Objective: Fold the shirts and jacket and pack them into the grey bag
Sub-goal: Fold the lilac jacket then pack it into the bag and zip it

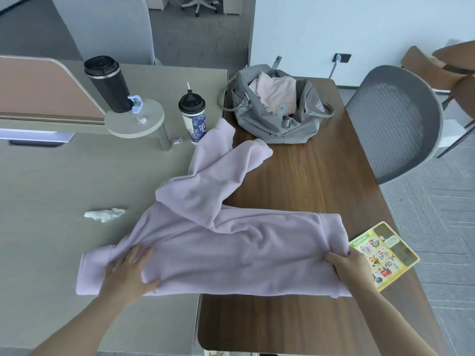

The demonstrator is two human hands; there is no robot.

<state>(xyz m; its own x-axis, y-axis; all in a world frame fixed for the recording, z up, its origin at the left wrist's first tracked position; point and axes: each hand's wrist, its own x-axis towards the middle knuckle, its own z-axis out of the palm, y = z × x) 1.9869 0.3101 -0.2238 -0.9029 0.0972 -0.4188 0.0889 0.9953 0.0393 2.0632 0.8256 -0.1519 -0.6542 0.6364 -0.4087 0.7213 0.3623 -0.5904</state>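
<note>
Two joined desks fill the view, a pale grey surface (51, 188) on the left meeting a dark wood surface (321, 181) on the right, with a mesh office chair (393, 119) drawn up at the wood surface's right edge. Across the seam, close to the near edge, lies a lilac fleece jacket (231, 255), its body folded into a band whose long axis runs left to right. Both sleeves (226, 165) are thrown away from the person, crossing and pointing toward the far edge, where the grey bag (277, 124) sits unzipped with a pale pink shirt (276, 91) already inside.

The left hand (131, 271) presses on the band's left part, fingers spread flat on the fleece and the thumb tucked under a fold, more pinning than grasping. The right hand (347, 265) grips the band's right end, fingers curled round the hem edge, just beside a yellow printed leaflet (383, 255) lying at the wood surface's right edge.

Since each hand holds one end of the long axis, the next fold probably brings one end over the other, or draws the sleeves back onto the body first. The bag lies straight beyond the sleeves, nearer the right hand.

On the grey surface stand a black thermos (108, 83), a patterned tumbler with a straw (194, 119), and a crumpled tissue (105, 214).
</note>
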